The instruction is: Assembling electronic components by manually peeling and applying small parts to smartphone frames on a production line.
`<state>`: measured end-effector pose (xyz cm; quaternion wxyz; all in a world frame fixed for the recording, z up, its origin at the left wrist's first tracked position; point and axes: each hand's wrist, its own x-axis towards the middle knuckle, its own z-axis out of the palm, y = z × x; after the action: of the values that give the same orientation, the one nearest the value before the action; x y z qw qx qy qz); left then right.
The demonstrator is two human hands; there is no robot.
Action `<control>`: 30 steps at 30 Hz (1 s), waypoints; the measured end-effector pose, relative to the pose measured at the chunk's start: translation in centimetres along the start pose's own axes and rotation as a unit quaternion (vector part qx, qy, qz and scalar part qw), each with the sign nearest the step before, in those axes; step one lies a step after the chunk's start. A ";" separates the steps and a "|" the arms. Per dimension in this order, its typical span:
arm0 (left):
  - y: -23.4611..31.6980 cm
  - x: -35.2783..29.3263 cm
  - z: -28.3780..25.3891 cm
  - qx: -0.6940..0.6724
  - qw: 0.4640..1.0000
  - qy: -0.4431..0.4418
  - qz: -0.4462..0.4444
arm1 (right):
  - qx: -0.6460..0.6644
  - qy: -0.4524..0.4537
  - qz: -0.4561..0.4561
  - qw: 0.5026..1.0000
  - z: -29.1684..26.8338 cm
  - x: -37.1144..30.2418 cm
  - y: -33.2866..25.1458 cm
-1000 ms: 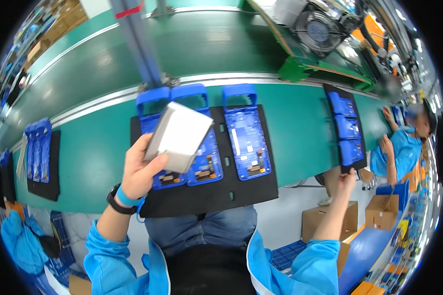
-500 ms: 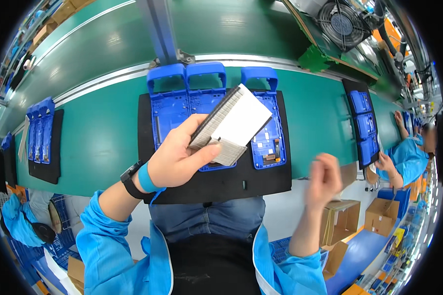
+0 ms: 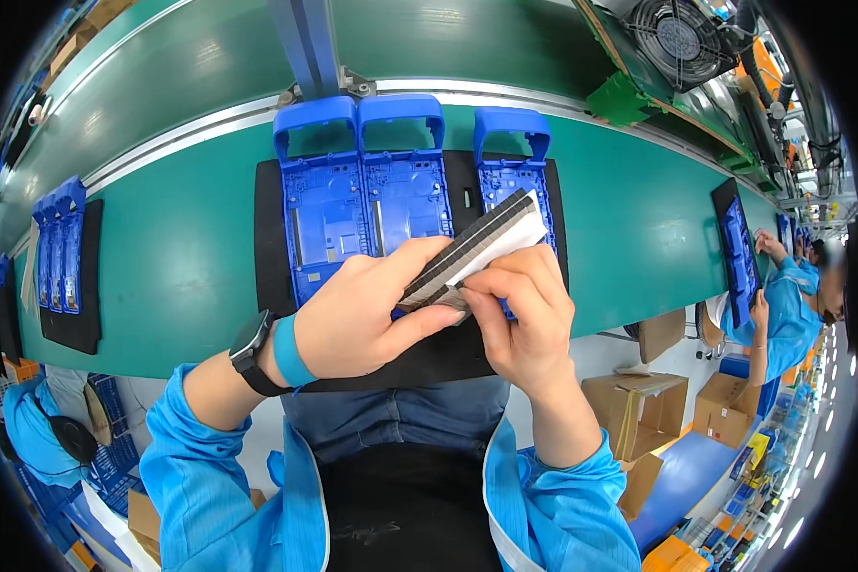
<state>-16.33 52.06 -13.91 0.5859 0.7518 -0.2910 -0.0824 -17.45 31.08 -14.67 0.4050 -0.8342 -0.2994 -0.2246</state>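
My left hand grips a stack of white sheets with grey and black strips, thumb across its lower end. The stack is tilted above the work mat. My right hand is closed in a pinch at the stack's lower right edge. Whether its fingertips hold a single strip is too small to tell. Behind my hands, on a black mat, lie two blue plastic housings side by side with arched handles. To the right lies a third blue housing, partly hidden by the stack and my right hand.
The mat rests on a green bench. More blue housings lie on a mat at the left. At the right, a co-worker handles another black mat. A fan stands at the back right. Cardboard boxes are on the floor.
My right hand has moved left and up from beside the mat to the stack and now pinches its edge. The stack has turned more edge-on in my left hand.
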 end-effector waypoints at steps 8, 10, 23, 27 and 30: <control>0.5 0.8 0.5 0.050 0.997 0.054 0.033 | -0.055 0.013 0.018 0.998 0.8 0.1 -0.2; 0.3 1.1 0.2 0.140 0.983 0.077 0.091 | 0.021 0.039 0.054 0.998 0.8 0.1 -0.3; -5.4 0.2 -3.3 0.022 0.972 0.235 0.024 | -0.059 -0.328 0.098 0.938 -5.1 2.6 4.6; -5.7 -0.3 -3.6 -0.022 0.976 0.217 -0.001 | -0.062 -0.379 0.087 0.919 -4.8 2.6 5.1; -5.7 -0.7 -3.7 0.002 0.983 0.184 -0.015 | -0.075 -0.400 0.079 0.910 -4.6 2.7 5.4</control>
<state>-13.19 56.33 -18.21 0.6265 0.7597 -0.1669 0.0495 -12.43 25.55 -13.32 0.2041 -0.9030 -0.3518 0.1385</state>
